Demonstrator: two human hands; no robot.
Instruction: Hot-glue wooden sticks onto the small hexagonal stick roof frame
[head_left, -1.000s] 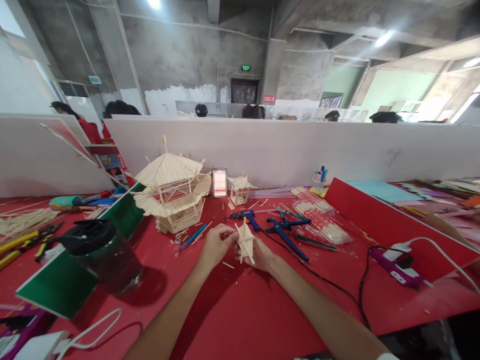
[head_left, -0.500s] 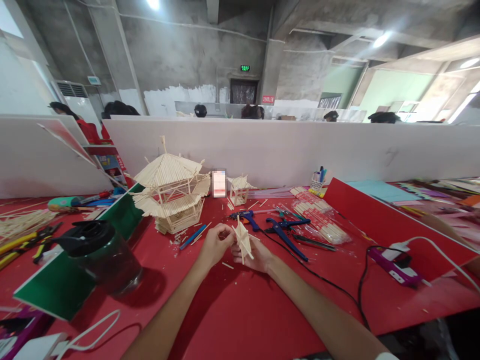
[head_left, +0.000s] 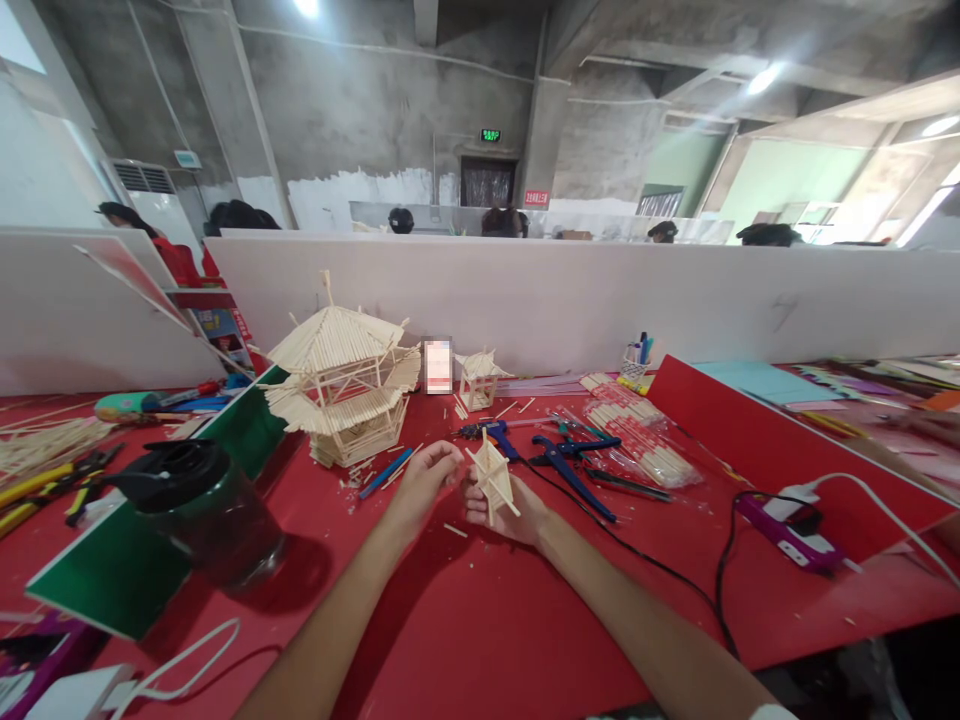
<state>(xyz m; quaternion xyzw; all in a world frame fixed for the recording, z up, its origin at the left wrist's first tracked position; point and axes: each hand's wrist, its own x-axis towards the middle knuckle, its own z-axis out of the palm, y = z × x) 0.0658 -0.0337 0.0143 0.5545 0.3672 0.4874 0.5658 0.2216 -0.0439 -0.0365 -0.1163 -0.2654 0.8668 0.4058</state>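
My right hand is closed round a small model roof made of pale wooden sticks. Its ribbed face is tilted up towards me, with stick ends poking out at the corners. Just left of it, my left hand has thumb and fingertips drawn together in a pinch, a small gap away from the model. Whether anything tiny sits in that pinch I cannot make out. A loose stick lies on the red table below the hands.
A larger stick pavilion stands at the back left, a smaller one behind my hands. A glue gun, blue cutter and bagged sticks lie right. A dark bottle stands left; a power strip sits right.
My left hand has drawn back a little to the left from the model. The model has turned in my right hand and shows more of its ribbed face.
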